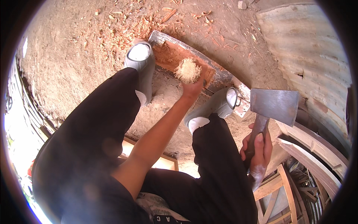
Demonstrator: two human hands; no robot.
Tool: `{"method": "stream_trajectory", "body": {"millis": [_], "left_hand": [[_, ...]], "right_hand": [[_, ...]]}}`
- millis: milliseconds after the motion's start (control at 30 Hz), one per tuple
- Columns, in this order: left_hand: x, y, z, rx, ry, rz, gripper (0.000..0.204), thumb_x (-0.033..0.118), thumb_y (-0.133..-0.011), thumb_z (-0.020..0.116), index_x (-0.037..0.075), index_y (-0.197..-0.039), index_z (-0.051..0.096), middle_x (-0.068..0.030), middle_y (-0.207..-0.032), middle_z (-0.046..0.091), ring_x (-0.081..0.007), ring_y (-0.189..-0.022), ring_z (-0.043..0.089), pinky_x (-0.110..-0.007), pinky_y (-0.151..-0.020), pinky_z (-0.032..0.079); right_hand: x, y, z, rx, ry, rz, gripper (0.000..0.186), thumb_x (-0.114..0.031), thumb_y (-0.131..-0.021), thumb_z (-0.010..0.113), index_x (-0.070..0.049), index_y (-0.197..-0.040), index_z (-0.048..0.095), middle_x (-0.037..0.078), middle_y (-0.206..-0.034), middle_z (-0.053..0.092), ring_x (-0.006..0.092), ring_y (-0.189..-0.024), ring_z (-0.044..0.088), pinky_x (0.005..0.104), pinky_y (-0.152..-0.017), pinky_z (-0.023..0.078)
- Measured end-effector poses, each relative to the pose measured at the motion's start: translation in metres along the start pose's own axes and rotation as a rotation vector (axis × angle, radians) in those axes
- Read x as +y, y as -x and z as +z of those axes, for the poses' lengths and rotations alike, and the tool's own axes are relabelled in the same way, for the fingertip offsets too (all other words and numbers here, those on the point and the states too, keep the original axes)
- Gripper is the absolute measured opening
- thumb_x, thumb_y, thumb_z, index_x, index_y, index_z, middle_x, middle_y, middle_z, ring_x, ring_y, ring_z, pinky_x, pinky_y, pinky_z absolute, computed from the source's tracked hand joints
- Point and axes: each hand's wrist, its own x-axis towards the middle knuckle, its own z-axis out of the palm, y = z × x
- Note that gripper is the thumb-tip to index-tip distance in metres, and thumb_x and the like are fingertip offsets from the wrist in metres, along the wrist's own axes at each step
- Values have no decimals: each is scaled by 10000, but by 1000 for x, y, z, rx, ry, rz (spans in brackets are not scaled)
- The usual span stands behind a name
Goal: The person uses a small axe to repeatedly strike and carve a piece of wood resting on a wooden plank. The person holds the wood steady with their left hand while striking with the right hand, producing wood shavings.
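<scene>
My left hand point(194, 86) is closed around an upright tool point(188, 71) with a round, pale, frayed top. Its lower end is hidden beneath that top and my fingers. It stands over the reddish cut face of a long wooden piece point(164, 53), which has a worn, whitish outer edge and lies on the ground. At the right, my right hand point(260, 151) grips a hatchet point(274, 106) by its dark handle. The hatchet's broad grey head points up, apart from the wood and the frayed tool.
My grey shoes point(146, 71) stand against the near side of the wood, one by each end. Reddish wood chips point(140, 28) litter the dirt floor beyond. A corrugated metal sheet point(309, 56) leans at the right, above stacked boards point(313, 156) and a wooden frame point(278, 190).
</scene>
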Motion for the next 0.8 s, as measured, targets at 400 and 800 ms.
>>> {"method": "stream_trajectory", "body": {"millis": [400, 800], "left_hand": [[-59, -18, -1, -372, 817, 38, 333, 94, -954, 748, -13, -1248, 637, -82, -1219, 709, -192, -1081, 710, -348, -940, 567], [26, 8, 43, -519, -115, 572, 227, 166, -738, 835, 29, -866, 707, -170, -740, 680, -356, -647, 679, -404, -616, 526]], "right_hand": [[1, -3, 2, -56, 44, -19, 545, -478, -1078, 532, 15, -1305, 578, 24, -711, 514, 89, -550, 476, 242, -498, 374], [26, -15, -2, 143, 129, -613, 502, -395, -1047, 612, 57, -1253, 539, 27, -641, 541, 112, -505, 525, 289, -464, 394]]}}
